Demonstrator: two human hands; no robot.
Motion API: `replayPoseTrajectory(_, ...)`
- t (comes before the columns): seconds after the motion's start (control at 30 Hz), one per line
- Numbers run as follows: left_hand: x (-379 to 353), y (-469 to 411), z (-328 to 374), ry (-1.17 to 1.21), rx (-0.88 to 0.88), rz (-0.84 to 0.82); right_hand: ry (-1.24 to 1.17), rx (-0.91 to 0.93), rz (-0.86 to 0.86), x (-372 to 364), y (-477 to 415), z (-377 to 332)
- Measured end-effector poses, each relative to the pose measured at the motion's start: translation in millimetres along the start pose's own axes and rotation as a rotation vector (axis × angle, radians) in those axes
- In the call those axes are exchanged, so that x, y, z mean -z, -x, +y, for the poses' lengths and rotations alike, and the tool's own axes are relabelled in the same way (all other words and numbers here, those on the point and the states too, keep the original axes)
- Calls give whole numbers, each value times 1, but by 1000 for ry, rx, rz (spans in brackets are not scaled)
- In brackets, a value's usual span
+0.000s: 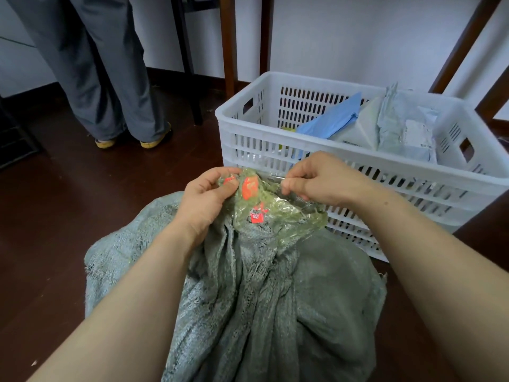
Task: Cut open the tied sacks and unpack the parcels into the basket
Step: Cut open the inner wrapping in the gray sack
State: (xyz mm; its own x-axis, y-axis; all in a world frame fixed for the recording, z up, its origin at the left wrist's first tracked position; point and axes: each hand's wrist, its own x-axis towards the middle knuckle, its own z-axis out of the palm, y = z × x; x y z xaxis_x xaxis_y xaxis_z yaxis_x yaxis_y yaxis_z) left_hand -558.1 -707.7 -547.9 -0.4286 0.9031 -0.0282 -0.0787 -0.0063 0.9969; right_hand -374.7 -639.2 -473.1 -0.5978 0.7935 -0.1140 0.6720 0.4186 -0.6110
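Grey-green woven sack (248, 299) slumped on dark wood floor (55, 216), lower centre of frame, neck gathered up at mid-frame and wrapped in clear plastic film (275, 216) with orange-red tags (249, 188). Left hand (205, 199) closed on the bunched neck and film, thumb and fingers pinching near the tags. Right hand (316, 179) closed around a thin metal tool (271, 176), tip touching the film at the neck; tool type unclear. White slotted plastic basket (344, 166) just behind the sack, right half of frame, holding parcels (399, 128): a blue mailer (330, 119) leaning left, grey-white mailers beside it. Another person's legs (110, 78) in grey trousers stand upper left, well apart from the sack. White wall behind, dark wooden furniture legs (228, 51) top centre.
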Motion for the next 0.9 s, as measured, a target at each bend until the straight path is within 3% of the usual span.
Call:
replayPoseTrajectory(0.33,-3,5,2,70,97,-39,9,16,42,-19,-9,-6)
replayPoseTrajectory(0.6,-2,6,-2,-161,113,-96,139,-101,2,-35,-13,-6)
replayPoseTrajectory(0.67,-10,9,-3,-281,87,-191,3,-161,89,-40,-20,-5)
replayPoseTrajectory(0.77,-51,29,-11,-503,34,-521,-571,-265,272,-35,-31,-18)
replayPoseTrajectory(0.83,-62,28,-17,-415,-26,-473,-628,-240,262,-28,-36,-20)
replayPoseTrajectory(0.9,-53,18,-16,-370,-101,-338,-508,-247,215,-20,-32,-11)
